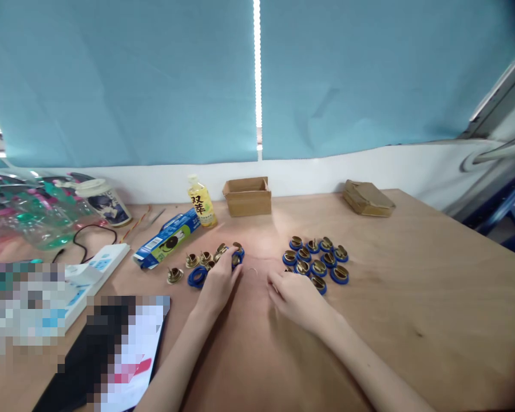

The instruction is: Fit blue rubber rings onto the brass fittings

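"What does your left hand have?"

"From my end of the feed, the left hand (220,277) curls over a huddle of brass parts, fingertips against a blue-rimmed brass piece (237,261). Whether the fingers grip it or only rest on it, I can't make out; the hand hides too much."

"And the right?"

"My right hand (300,294) has its thumb and fingertips drawn together, pointing inward at the left. I see nothing between them, though something small could be hidden there."

"What lies between the two?"

"A strip of bare table (257,343), with one thin, pale curved line (256,271) on it, too faint for me to name. It sits between both sets of fingertips."

"So which hand is nearer to what?"

"I read it as a matter of sides. The blue rings (192,281) lie just left of my left hand, and the loose brass parts (174,276) stand beyond them, stems up. The rings are round, so I get no long axis there. The grouped blue-rimmed pieces (318,268) sit just beside and beyond my right hand, their raised brass bars slanting in various directions."

"Farther out?"

"Past the left hand, a blue-and-green carton (165,243) lies aslant, its far end by a yellow bottle (203,207). A cardboard box (249,204) stands by the wall, beyond the gap between my hands."
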Available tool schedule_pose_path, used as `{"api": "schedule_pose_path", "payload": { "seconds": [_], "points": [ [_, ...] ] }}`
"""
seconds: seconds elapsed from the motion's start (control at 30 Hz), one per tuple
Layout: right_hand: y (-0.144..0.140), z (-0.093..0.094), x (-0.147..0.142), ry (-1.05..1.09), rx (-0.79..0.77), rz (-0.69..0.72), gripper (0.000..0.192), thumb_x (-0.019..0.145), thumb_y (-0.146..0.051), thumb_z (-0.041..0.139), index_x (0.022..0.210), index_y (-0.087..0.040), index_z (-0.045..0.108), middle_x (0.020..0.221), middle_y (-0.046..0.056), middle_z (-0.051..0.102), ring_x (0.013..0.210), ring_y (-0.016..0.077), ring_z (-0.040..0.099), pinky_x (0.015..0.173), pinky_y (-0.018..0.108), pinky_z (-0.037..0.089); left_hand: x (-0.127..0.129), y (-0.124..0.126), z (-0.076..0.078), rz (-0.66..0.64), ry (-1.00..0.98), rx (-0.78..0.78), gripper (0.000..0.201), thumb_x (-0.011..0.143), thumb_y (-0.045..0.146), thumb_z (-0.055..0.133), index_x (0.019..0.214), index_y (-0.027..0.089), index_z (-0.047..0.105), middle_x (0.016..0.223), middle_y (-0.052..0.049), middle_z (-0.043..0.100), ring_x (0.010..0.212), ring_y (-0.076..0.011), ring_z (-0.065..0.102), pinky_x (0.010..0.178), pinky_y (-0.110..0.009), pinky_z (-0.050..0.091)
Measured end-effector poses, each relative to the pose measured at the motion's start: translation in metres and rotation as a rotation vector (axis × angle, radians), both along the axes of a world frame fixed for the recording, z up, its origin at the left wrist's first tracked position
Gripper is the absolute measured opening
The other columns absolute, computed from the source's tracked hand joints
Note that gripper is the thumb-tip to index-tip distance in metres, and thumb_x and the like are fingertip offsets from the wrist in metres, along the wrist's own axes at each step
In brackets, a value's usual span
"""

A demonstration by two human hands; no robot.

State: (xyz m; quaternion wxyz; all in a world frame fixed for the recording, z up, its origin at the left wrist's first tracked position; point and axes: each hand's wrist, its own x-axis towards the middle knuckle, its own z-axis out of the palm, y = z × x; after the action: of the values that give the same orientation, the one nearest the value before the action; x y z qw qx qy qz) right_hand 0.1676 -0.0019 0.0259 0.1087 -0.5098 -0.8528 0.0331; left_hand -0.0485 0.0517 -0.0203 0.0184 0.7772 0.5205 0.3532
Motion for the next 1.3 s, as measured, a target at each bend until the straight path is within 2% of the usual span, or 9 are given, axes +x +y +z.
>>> {"api": "schedule_pose_path", "payload": {
  "seconds": [0.13,0.27,0.43,0.6,0.7,0.77,0.9,1.07,1.3],
  "points": [
    [0.004,0.002,0.005,0.018,-0.017,-0.028,0.015,0.097,-0.021,0.048,0.089,-0.018,0.061,0.082,0.007,0.073,0.069,0.0186,0.067,0.056,0.028,0.026,0.003,-0.018,0.015,0.047,-0.060,0.038,0.036,0.093,0.023,0.057,0.128,0.019,0.050,0.121,-0.013,0.069,0.109,-0.0264,0.070,0.093,-0.040,0.057],
    [0.009,0.005,0.010,0.126,-0.010,-0.030,0.012,0.095,-0.019,0.051,0.087,-0.018,0.060,0.082,0.005,0.071,0.070,0.0171,0.064,0.058,0.026,0.029,0.016,-0.058,0.023,0.077,-0.233,0.106,0.040,0.089,0.030,0.066,0.126,0.024,0.053,0.119,-0.008,0.072,0.100,-0.0233,0.074,0.087,-0.036,0.061],
    [0.003,0.019,0.022,0.324,-0.058,-0.014,0.017,0.095,-0.015,0.050,0.080,-0.018,0.057,0.074,0.001,0.066,0.068,0.0143,0.060,0.061,0.024,0.033,0.038,-0.125,0.003,0.038,-0.380,-0.106,0.042,0.087,0.030,0.068,0.126,0.028,0.052,0.120,-0.006,0.072,0.100,-0.0225,0.075,0.086,-0.035,0.063],
    [-0.037,0.016,0.034,0.509,-0.211,-0.044,0.019,0.095,-0.017,0.049,0.079,-0.018,0.058,0.067,-0.002,0.060,0.061,0.0134,0.054,0.058,0.023,0.035,0.053,-0.170,-0.019,0.021,-0.473,-0.331,0.041,0.086,0.031,0.069,0.124,0.030,0.054,0.120,-0.005,0.073,0.107,-0.0240,0.072,0.092,-0.038,0.061],
    [-0.069,-0.004,0.031,0.671,-0.335,-0.100,0.021,0.095,-0.020,0.050,0.076,-0.018,0.058,0.065,-0.002,0.060,0.058,0.0132,0.055,0.054,0.022,0.037,0.058,-0.179,-0.021,0.011,-0.529,-0.378,0.041,0.086,0.032,0.069,0.124,0.028,0.056,0.121,-0.005,0.072,0.108,-0.0239,0.072,0.096,-0.039,0.059],
    [-0.087,-0.020,0.024,0.828,-0.379,-0.172,0.016,0.096,-0.024,0.049,0.091,-0.018,0.063,0.066,-0.002,0.061,0.059,0.0139,0.058,0.054,0.022,0.041,0.060,-0.181,-0.018,-0.018,-0.547,-0.417,0.040,0.086,0.032,0.069,0.124,0.028,0.056,0.121,-0.005,0.072,0.108,-0.0233,0.072,0.096,-0.038,0.059],
    [-0.107,-0.043,0.008,0.988,-0.336,-0.260,0.021,0.096,-0.029,0.049,0.104,-0.019,0.066,0.079,0.002,0.068,0.068,0.0156,0.063,0.062,0.024,0.049,0.060,-0.178,-0.013,-0.039,-0.557,-0.446,0.035,0.087,0.031,0.067,0.121,0.027,0.058,0.118,-0.004,0.073,0.106,-0.0218,0.072,0.096,-0.036,0.059],
    [-0.108,-0.043,0.000,0.961,-0.298,-0.252,0.021,0.095,-0.026,0.050,0.105,-0.018,0.067,0.089,0.006,0.072,0.077,0.0183,0.066,0.068,0.027,0.051,0.058,-0.173,-0.016,-0.072,-0.506,-0.381,0.034,0.087,0.029,0.067,0.120,0.025,0.061,0.117,-0.006,0.073,0.105,-0.0221,0.072,0.093,-0.036,0.061],
    [-0.100,-0.041,0.000,0.864,-0.266,-0.198,0.020,0.094,-0.019,0.048,0.087,-0.018,0.066,0.078,0.003,0.070,0.068,0.0164,0.063,0.061,0.025,0.046,0.055,-0.174,-0.022,-0.064,-0.360,-0.284,0.034,0.087,0.032,0.068,0.119,0.023,0.064,0.124,-0.010,0.067,0.111,-0.0257,0.069,0.095,-0.039,0.059]
  ]
}}
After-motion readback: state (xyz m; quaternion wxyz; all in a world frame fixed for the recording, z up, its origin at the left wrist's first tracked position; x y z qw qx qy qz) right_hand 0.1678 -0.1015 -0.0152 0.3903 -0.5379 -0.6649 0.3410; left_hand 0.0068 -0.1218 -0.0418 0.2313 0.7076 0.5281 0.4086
